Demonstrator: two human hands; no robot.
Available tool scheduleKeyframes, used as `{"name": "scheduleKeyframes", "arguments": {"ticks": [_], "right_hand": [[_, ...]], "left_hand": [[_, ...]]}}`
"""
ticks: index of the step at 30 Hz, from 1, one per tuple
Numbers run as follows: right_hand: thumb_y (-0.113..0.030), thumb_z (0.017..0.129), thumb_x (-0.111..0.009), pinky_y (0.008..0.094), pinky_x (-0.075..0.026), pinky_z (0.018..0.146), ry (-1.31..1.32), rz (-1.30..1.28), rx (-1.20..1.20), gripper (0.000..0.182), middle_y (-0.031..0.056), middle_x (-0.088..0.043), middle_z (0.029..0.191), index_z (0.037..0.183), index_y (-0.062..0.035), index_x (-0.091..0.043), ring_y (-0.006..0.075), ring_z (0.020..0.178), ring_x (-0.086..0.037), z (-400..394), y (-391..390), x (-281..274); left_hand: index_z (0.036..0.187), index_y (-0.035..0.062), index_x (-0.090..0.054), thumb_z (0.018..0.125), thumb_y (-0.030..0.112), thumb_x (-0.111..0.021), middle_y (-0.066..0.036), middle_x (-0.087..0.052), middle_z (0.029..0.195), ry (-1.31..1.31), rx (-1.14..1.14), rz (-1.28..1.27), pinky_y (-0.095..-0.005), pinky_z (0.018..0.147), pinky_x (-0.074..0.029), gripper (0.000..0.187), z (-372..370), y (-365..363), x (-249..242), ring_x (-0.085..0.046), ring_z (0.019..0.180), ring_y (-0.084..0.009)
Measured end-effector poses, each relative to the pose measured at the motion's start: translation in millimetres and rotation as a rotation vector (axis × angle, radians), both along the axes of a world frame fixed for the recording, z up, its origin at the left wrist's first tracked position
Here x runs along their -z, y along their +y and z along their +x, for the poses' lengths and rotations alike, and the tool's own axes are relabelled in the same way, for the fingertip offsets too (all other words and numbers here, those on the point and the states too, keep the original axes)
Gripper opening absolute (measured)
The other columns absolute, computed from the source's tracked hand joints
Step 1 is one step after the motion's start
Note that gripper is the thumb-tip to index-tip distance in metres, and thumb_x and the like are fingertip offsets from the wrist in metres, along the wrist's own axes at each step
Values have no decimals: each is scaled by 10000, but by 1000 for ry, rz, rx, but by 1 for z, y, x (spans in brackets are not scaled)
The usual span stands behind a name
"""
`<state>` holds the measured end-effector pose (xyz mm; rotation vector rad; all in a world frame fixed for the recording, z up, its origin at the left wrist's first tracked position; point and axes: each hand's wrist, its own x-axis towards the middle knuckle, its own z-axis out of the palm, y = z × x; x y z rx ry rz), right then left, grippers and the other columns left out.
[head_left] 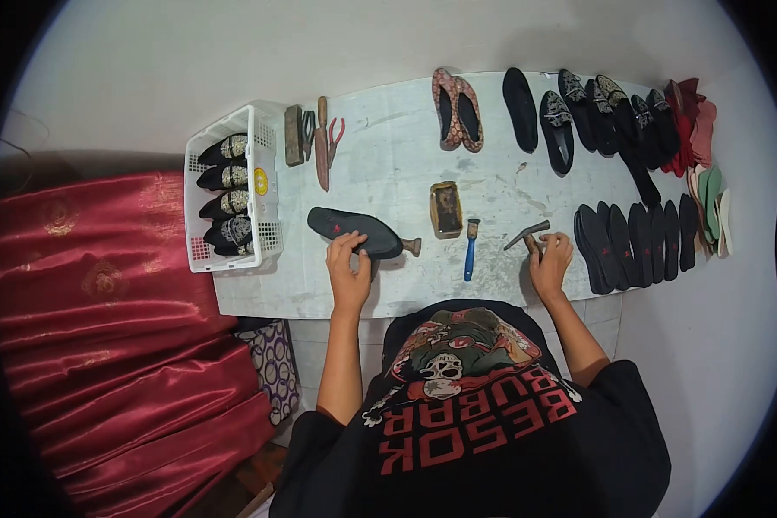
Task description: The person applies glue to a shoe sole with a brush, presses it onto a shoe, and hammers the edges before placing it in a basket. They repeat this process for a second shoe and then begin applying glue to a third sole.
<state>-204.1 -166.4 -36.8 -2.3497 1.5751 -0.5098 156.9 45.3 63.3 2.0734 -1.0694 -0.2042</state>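
Note:
A black shoe (354,231) lies sole up at the left of the table, its toe pointing right. My left hand (349,263) has its fingers bent over the near side of this shoe. Just past the toe, a metal tool end (413,247) sticks out from under it. At the right, my right hand (552,263) is closed round the handle of a hammer (528,234), whose head points left and up. Between my hands are a blue-handled tool (470,250) and a small tin (445,210) with brown stuff in it.
At the left stands a white basket (265,186) of patterned black shoes, beside pliers (336,138) and a long blade (322,155). Patterned red shoes (457,108) lie at the back; more black shoes (559,134) and several soles (639,244) fill the right side.

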Motion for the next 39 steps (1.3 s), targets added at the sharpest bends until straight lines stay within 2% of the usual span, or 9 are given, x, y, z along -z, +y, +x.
{"name": "scheduleKeyframes", "arguments": {"ticks": [1,5,8,12,16,20,21,25,39], "right_hand": [[-52,870,-688,443,-473,878,-38,-109,-58,266,148,-588,1127,1125,-51,-613,338,1015,-579,16,-1,-20],[-161,942,-729,338,-508,748,-482,772,-289,314,70,-615,1083,1207,-45,-607,187,898,-634,79,17,-28],[-267,991,-734,292,-549,719,-613,1226,-243,466,45,-614,1079,1366,-48,-564,139,881,-660,159,59,-88],[-236,985,-748,285,-576,714,-753,1218,-72,463,74,-628,1103,1363,-31,-579,148,851,-693,217,99,-91],[-164,962,-764,286,-588,683,-794,1185,16,346,56,-648,1031,1242,4,-650,164,782,-721,231,108,-79],[-107,953,-742,301,-612,682,-834,1195,131,290,45,-660,924,1205,6,-655,181,781,-733,236,111,-85],[-108,958,-733,303,-615,685,-846,1204,154,268,46,-663,916,1188,4,-654,178,784,-733,238,112,-86],[-172,982,-723,324,-631,687,-765,1139,195,264,61,-674,907,1169,-6,-638,192,782,-738,250,117,-98],[-124,975,-731,301,-604,639,-983,934,381,324,73,-673,962,1236,36,-626,188,728,-721,246,141,-91]], "left_hand": [[1110,25,-708,891,15,-631,-162,-681,1224,9,13,1,-458,1098,-409,232,4,2,0,-580,1227,-356],[1088,31,-698,918,32,-628,-128,-722,1153,76,50,-3,-432,1059,-435,183,27,8,5,-634,1150,-302],[1125,36,-693,956,48,-614,-109,-752,1079,436,-9,-169,-396,1014,-464,187,47,8,15,-678,1054,-261],[1174,0,-662,1004,18,-598,-107,-769,1082,518,220,-109,-344,993,-495,183,85,22,18,-683,1040,-184],[1076,13,-715,930,-9,-654,-111,-723,1053,430,209,-255,-360,948,-510,160,107,39,18,-681,1034,-243],[1290,83,-656,923,51,-724,-112,-601,1319,459,-144,-123,-368,943,-522,375,135,49,44,-654,1075,-261],[1467,136,-555,937,130,-752,-137,-541,1378,494,-139,-69,-366,908,-535,565,144,48,49,-646,1031,-262],[1581,176,-457,964,213,-744,-171,-589,1234,682,-70,17,-359,846,-553,681,178,37,62,-640,926,-206],[1293,-2,-658,943,86,-758,-98,-571,1158,929,128,-2,-256,709,-547,374,193,20,44,-696,864,-137]]}}
